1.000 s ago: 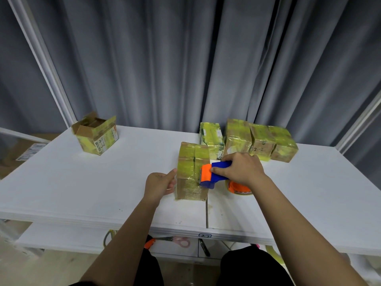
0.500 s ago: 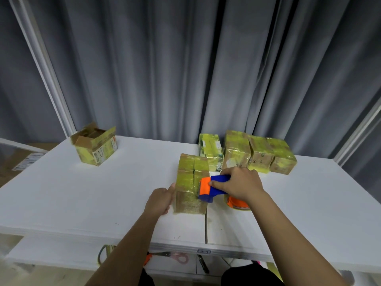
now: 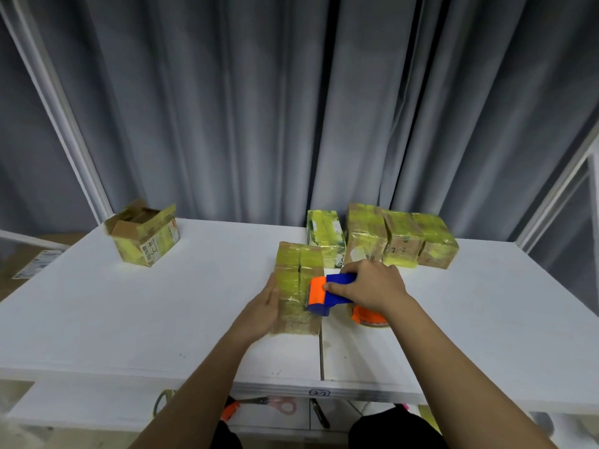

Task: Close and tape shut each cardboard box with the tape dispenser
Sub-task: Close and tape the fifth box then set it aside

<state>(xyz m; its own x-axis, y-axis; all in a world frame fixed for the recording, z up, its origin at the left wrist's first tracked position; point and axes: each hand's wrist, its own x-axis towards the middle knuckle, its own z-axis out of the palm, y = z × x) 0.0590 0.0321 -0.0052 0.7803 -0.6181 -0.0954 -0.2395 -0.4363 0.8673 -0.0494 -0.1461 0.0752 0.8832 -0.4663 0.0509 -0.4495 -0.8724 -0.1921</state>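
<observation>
Here the right hand (image 3: 372, 288) grips the tape dispenser (image 3: 327, 294) against the closed box (image 3: 298, 286); the left hand (image 3: 264, 306), fingers straight, braces its opposite side. Best press firmly, pulling tape flat along the seam.

The white bench (image 3: 129, 319) carries a taped box (image 3: 296, 286) near its middle seam. Behind and to the right of that box stands a row of four taped boxes (image 3: 382, 241); far to its left sits an open box (image 3: 144, 236), and just right of it a tape roll (image 3: 369, 317).
</observation>
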